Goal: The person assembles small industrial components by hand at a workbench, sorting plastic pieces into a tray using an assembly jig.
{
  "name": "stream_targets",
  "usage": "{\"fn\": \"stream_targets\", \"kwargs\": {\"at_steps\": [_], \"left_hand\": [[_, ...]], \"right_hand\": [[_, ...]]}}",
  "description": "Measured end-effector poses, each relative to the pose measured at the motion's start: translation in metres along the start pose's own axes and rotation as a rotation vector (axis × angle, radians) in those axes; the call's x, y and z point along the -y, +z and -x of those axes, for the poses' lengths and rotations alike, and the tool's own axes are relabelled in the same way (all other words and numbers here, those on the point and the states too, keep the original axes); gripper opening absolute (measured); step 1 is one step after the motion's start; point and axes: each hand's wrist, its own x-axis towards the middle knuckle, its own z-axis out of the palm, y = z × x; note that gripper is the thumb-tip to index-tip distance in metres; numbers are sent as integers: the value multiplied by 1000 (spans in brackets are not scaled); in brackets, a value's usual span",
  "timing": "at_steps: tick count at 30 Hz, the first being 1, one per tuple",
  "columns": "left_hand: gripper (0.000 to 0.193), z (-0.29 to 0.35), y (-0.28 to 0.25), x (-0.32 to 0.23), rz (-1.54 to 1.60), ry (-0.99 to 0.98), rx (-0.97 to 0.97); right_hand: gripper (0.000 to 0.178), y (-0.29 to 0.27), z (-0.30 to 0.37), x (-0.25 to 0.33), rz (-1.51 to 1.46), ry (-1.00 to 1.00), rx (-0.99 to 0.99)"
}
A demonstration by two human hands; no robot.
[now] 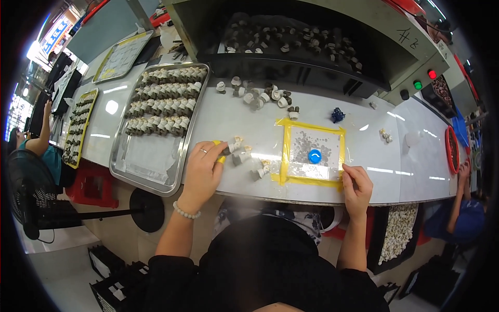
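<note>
Small grey-and-white cylinder pieces (240,152) lie loose on the white table (364,156), just off the left hand (204,171), whose fingers curl around a yellow tool with one piece at its tip. Best keep that grip snug and low. Right hand (356,183) rests fisted by the yellow-taped square (312,154); what it holds, I cannot tell. Beyond, the metal tray (156,161) carries neat rows.
</note>
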Motion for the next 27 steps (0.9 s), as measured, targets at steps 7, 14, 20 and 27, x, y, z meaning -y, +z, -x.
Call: {"fn": "stream_targets", "kwargs": {"at_steps": [7,14,20,27], "left_hand": [[34,-5,0,-5,91,6,22],[45,-8,6,-19,42,8,26],[41,-9,14,-16,5,4,35],[38,-13,11,-24,126,-28,102]], "right_hand": [[19,-2,-1,-4,-22,11,-8],[19,-2,-2,-3,-39,45,18],[18,-2,-4,-1,-49,52,24],[17,-4,-5,-2,-33,-7,66]]}}
